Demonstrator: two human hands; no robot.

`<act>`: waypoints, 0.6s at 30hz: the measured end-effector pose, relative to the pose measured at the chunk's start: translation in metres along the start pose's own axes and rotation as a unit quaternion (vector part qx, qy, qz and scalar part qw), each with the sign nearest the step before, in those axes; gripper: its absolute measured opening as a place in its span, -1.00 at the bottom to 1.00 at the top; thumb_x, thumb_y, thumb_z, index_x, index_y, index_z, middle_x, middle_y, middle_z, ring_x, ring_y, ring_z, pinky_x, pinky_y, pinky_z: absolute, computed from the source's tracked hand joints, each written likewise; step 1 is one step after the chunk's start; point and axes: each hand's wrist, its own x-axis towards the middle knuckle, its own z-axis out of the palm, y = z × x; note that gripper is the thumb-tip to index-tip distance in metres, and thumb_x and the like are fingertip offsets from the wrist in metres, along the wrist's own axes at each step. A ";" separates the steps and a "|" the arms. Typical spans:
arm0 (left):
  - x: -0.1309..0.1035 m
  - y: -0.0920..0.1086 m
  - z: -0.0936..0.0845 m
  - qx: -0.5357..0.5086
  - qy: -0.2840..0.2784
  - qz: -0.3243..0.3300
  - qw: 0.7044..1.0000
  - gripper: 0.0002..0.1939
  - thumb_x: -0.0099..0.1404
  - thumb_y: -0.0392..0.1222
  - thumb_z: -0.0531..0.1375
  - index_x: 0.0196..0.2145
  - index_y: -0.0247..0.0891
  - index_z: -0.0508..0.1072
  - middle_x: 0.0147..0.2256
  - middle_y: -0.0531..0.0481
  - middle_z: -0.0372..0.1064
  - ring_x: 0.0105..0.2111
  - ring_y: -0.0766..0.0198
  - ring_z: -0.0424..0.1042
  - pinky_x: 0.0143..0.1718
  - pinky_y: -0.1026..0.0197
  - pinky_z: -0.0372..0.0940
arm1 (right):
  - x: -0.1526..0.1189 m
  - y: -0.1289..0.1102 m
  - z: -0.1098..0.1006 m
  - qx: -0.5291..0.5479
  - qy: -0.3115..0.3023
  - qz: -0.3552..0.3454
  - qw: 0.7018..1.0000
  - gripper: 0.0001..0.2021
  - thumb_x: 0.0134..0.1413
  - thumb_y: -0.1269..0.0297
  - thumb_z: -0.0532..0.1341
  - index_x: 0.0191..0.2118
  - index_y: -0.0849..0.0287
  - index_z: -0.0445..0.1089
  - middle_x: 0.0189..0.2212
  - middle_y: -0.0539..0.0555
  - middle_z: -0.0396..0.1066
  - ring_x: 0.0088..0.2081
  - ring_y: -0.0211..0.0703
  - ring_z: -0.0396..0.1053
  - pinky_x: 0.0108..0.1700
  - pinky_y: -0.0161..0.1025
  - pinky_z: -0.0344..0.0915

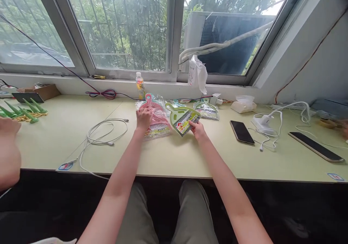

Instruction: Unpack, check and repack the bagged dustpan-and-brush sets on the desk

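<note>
My right hand (198, 130) pinches the lower right corner of a green dustpan and brush set (181, 117), which is tilted, with a printed label card across its front. To its left, my left hand (143, 118) is closed over the upper left part of a pink dustpan and brush set (158, 117) in clear plastic wrap; its fingertips are partly hidden. Another wrapped green dustpan set (208, 109) lies behind my right hand. A bluish wrapped piece (176, 104) shows partly behind the green set.
A drink bottle (140, 85) stands by the window sill. White cable (94, 141) lies coiled at left, and a phone (241, 132) and charger (263, 123) at right. Another person's arm (9, 151) enters at far left near green spiky pieces (29, 112). A tissue pack (243, 104) sits behind.
</note>
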 end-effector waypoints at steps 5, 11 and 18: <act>-0.003 0.024 -0.013 0.022 0.081 -0.042 0.996 -0.74 0.34 -0.24 0.08 -0.18 -0.22 0.59 -0.08 -0.25 0.45 0.03 -0.11 0.31 0.11 -0.16 0.05 | -0.008 -0.010 0.005 -0.002 -0.058 0.001 0.998 -0.75 -0.19 0.48 0.44 -0.32 0.16 0.45 -0.32 0.04 0.59 -0.19 -0.08 0.56 0.01 -0.11 0.52; -0.006 0.032 -0.011 0.001 0.147 -0.112 0.983 -0.63 0.24 -0.45 0.05 -0.09 -0.24 0.53 -0.08 -0.24 0.38 0.01 -0.06 0.34 0.16 -0.15 0.07 | -0.017 -0.026 0.008 -0.055 -0.111 0.021 0.992 -0.72 -0.24 0.50 0.47 -0.31 0.21 0.49 -0.33 0.09 0.60 -0.19 -0.01 0.56 0.02 -0.03 0.49; -0.007 0.038 -0.002 -0.113 0.164 -0.088 0.976 -0.58 0.27 -0.47 -0.03 -0.01 -0.31 0.45 0.00 -0.31 0.25 0.04 -0.04 0.36 0.02 -0.05 0.30 | -0.012 -0.024 0.004 -0.031 -0.001 0.015 0.999 -0.77 -0.15 0.62 0.38 -0.34 0.22 0.45 -0.39 0.06 0.58 -0.32 -0.12 0.55 -0.04 -0.04 0.52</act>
